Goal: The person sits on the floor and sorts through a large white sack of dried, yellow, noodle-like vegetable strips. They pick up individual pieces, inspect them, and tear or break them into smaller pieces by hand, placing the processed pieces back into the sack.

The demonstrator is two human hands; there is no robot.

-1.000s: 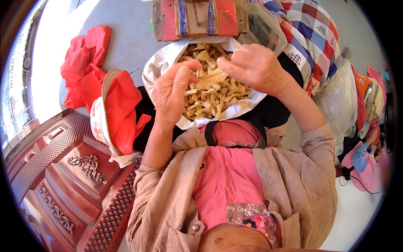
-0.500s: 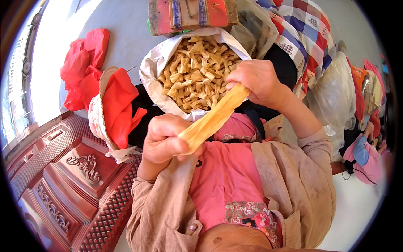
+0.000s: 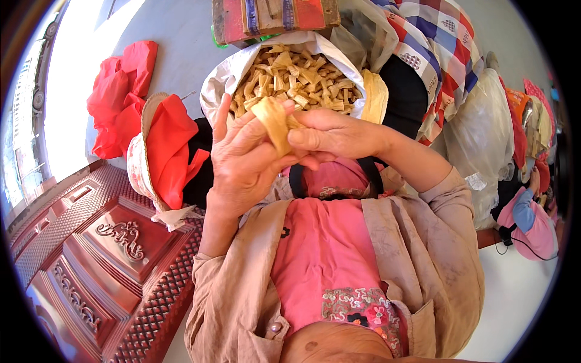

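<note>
A yellow, flat, pliable strip (image 3: 272, 124) is looped over the fingers of my left hand (image 3: 242, 151). One left finger points up and the others curl about the loop. My right hand (image 3: 333, 134) comes in from the right and pinches the strip between thumb and fingers against the left. A wider flap of yellow sheet (image 3: 375, 97) sticks up beyond my right wrist; whether it belongs to the same strip is hidden. Just beyond both hands, an open white sack (image 3: 218, 81) holds many short, pale tan knotted pieces (image 3: 290, 75).
A worn wooden box (image 3: 275, 17) stands behind the sack. On the left are red cloth (image 3: 124, 100), a brimmed hat (image 3: 138, 154) and a carved dark-red door panel (image 3: 121, 242). Checked fabric (image 3: 445, 42) and clear plastic bags (image 3: 478, 142) lie right; another person (image 3: 532, 224) is far right.
The strip was stretched straight between two closed hands. My hands have come together, and it is now bent into a loop around the left fingers. A yellow flap shows beside the sack.
</note>
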